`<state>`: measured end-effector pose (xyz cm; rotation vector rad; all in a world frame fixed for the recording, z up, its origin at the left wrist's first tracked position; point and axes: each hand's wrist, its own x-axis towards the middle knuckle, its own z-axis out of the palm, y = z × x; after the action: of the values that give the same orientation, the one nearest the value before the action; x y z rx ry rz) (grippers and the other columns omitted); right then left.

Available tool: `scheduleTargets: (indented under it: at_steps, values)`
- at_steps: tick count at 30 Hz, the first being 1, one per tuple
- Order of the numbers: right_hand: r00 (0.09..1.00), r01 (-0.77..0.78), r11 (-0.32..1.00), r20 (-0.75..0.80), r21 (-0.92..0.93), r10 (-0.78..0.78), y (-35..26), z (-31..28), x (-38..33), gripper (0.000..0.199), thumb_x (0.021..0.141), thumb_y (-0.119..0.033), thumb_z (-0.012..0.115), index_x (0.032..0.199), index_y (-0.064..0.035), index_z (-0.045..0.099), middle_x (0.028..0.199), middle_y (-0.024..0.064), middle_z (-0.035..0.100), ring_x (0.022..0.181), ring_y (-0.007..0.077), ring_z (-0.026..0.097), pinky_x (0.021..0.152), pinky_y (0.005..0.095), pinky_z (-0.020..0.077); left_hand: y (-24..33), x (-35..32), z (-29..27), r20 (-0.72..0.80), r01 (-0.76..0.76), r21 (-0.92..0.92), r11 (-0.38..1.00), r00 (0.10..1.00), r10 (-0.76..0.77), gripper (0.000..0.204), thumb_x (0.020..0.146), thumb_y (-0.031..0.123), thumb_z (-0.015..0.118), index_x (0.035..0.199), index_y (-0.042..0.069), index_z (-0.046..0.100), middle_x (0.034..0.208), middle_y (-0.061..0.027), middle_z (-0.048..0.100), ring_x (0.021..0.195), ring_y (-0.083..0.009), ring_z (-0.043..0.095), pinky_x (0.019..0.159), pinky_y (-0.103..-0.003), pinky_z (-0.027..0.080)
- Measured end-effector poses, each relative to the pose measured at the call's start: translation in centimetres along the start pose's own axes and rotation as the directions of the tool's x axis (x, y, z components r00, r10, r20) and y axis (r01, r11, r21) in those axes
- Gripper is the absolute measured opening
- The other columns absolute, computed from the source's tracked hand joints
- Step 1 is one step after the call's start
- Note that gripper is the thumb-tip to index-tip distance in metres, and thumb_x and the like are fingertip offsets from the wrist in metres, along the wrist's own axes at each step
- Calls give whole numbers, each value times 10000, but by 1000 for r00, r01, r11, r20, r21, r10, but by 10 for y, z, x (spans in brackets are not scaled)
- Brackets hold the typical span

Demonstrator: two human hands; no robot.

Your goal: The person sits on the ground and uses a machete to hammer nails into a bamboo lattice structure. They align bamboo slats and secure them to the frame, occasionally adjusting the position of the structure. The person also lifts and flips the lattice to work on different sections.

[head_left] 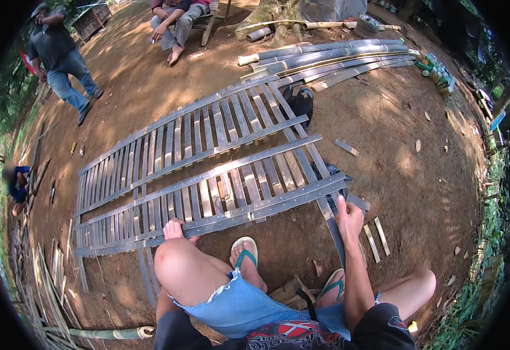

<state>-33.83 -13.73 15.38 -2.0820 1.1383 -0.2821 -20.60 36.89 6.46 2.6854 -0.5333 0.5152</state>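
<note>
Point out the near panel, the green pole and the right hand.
Near panel (266,206): head view, on its front rail.
Green pole (100,334): head view, midway along its length.
Right hand (349,219): head view, on the hand's middle.

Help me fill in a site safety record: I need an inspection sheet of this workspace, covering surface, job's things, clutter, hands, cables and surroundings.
Surface: brown dirt ground, scattered dry leaves.
Job's things: near slatted panel and far slatted panel, side by side with a gap.
Clutter: two pale strips lying right; strip pile beyond the panels.
Hands: left hand on the near panel's edge; right hand by its right end, grip unclear.
Cables: nothing seen.
Surroundings: standing person, seated person; greenery along the right.
</note>
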Motion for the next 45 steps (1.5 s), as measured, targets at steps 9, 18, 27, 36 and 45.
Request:
scheduleTargets:
  at_steps: [9, 18, 27, 36, 45]
  values:
    - [992, 106, 993, -77, 56, -101, 25, 47, 34, 714, 880, -666, 615, 1014, 17, 777, 968, 286, 733, 996, 431, 704, 917, 478, 514, -7, -8, 64, -210, 8, 59, 998, 978, 4, 668, 480, 234, 915, 1022, 52, 571, 1013, -139, 566, 971, -368, 552, 883, -479, 425]
    - [992, 121, 988, -6, -100, -122, 10, 107, 94, 746, 869, -697, 591, 1037, 6, 776, 1035, 318, 714, 1082, 452, 675, 977, 489, 500, -18, 15, 101, 36, 145, 163, 976, 988, -153, 709, 588, 348, 917, 1124, 52, 561, 1112, -144, 515, 1095, -371, 503, 975, -488, 399]
    - [886, -75, 976, 435, -203, 158, 24, 115, 151, 887, 791, -764, 638, 994, 93, 745, 1075, 290, 726, 1093, 319, 709, 891, 443, 547, 71, 137, 34, 589, 64, -415, 907, 779, 214, 771, 854, 379, 789, 1533, 193, 473, 1323, -126, 553, 1261, -295, 510, 1071, -409, 419]
    - [938, 71, 934, 343, -350, 57, 11, 123, 144, 733, 685, -750, 751, 769, -22, 742, 728, 120, 723, 636, 243, 713, 621, 368, 551, -8, 26, -21, 599, 512, -271, 815, 753, -274, 771, 881, 424, 770, 1534, 150, 466, 1025, -130, 677, 1019, -250, 640, 946, -378, 514]
    - [944, 21, 951, 320, -307, 82, 21, 118, 153, 682, 880, -626, 627, 895, 47, 733, 774, 151, 723, 666, 275, 716, 606, 394, 544, -88, -170, -4, 296, 902, 279, 328, 244, -923, 1144, 781, 622, 757, 1631, 112, 186, 1628, -268, 224, 1495, -444, 280, 1155, -561, 364]
